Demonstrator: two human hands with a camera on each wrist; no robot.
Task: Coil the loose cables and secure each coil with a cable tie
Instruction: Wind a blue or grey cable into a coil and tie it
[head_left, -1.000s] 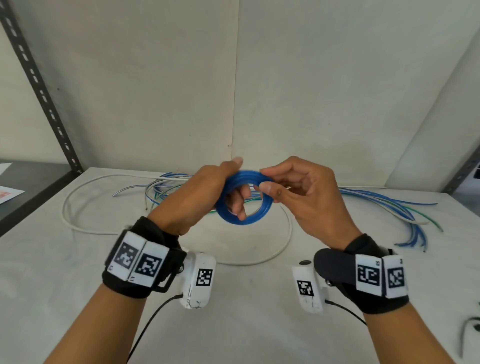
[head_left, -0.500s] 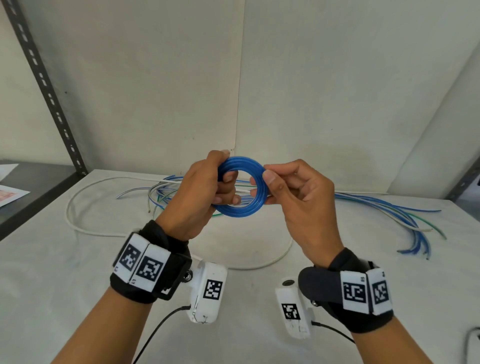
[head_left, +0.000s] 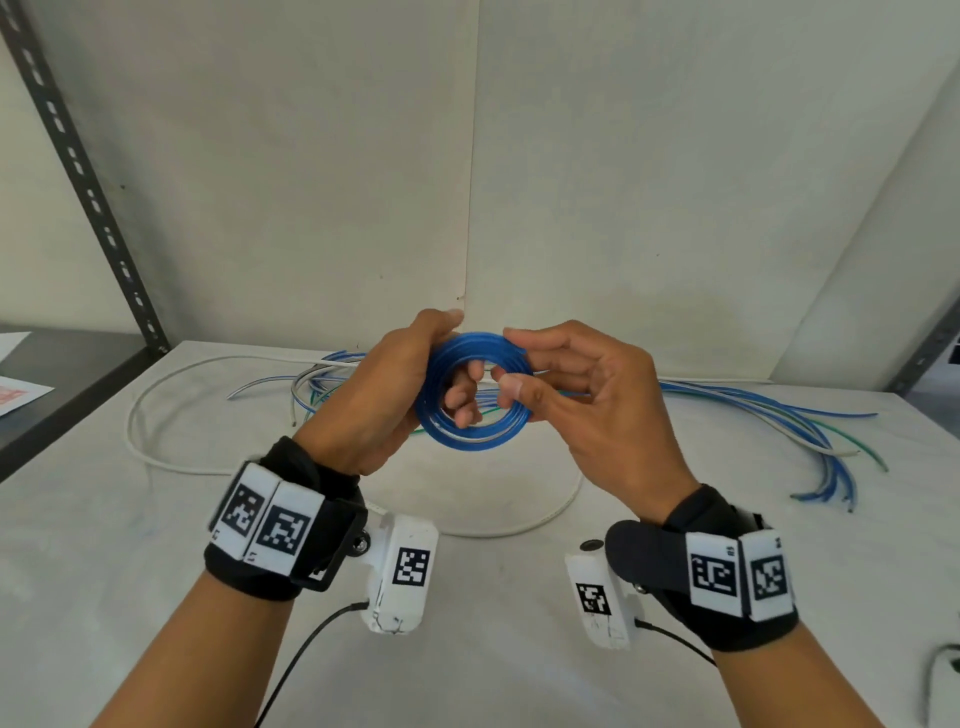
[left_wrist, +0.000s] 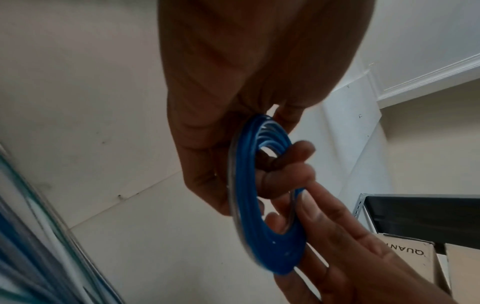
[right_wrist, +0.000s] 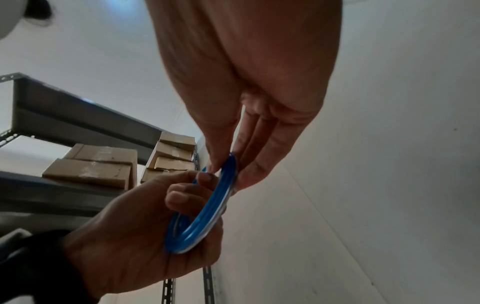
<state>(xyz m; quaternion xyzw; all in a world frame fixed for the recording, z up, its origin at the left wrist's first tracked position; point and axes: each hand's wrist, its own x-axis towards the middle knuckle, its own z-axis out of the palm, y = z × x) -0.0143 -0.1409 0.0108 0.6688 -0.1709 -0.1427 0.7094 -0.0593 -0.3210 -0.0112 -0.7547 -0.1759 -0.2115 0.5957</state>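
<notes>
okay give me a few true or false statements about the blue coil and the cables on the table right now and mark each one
1. Both hands hold the blue coil. True: left hand, right hand.
2. The coil rests flat on the table. False: it is held up above the table.
3. A white cable lies looped on the table. True.
4. All blue cables are coiled. False: loose blue cables still lie on the table.
5. Left fingers pass through the coil. True.

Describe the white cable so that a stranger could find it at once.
Look at the table below the hands. The white cable lies there in one wide loop, passing by the blue wires. It is the only white one, thicker than they are, and uncoiled.
</notes>
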